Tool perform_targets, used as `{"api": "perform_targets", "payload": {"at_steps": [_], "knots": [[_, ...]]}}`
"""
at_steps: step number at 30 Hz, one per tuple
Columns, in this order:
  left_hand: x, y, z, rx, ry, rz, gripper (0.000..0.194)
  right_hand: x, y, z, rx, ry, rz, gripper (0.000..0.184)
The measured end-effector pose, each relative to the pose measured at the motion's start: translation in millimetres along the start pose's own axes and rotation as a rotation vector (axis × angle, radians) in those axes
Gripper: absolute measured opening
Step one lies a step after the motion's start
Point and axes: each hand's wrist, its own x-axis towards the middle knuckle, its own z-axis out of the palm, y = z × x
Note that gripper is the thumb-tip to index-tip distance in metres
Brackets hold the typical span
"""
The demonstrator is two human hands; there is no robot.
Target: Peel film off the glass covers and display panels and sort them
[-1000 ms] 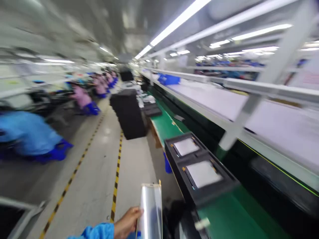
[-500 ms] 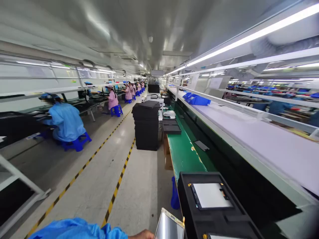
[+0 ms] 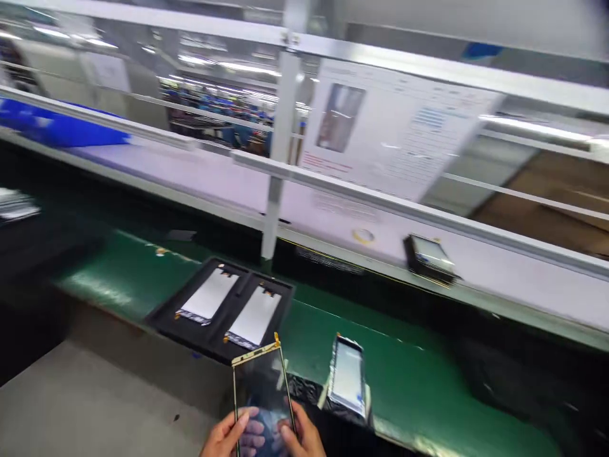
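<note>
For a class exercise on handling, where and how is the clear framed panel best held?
Probably by its two long rims, left hand and right hand coming from the near end, one per side. The clear panel is flat and thin-edged, and an orange tab juts from its far right corner, so that end seems better left free.

Head view: above the near side of the green bench (image 3: 404, 377), facing across and downward
Green bench: near, slanting in frame
White rack (image 3: 285, 114): beyond the bench, farther off
</note>
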Motion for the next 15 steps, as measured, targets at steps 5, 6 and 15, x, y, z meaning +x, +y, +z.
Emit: {"api": "perform_targets", "payload": {"at_steps": [5, 6, 15], "knots": [[3.7, 4.3, 82.4, -0.055, -0.205, -0.015, 0.071, -30.5, -30.0, -81.2, 0.076, 0.199, -0.076, 0.074], [5.1, 2.8, 97.7, -0.072, -0.252, -0.011, 0.070, -35.9, -48.7, -110.5, 0.084, 0.266, -0.103, 0.075], [24.7, -26.9, 165.7, 0.023, -0.150, -0.059, 0.075, 29.0, -285.8, -417.3, -0.225, 0.874, -0.387, 0.046]]}}
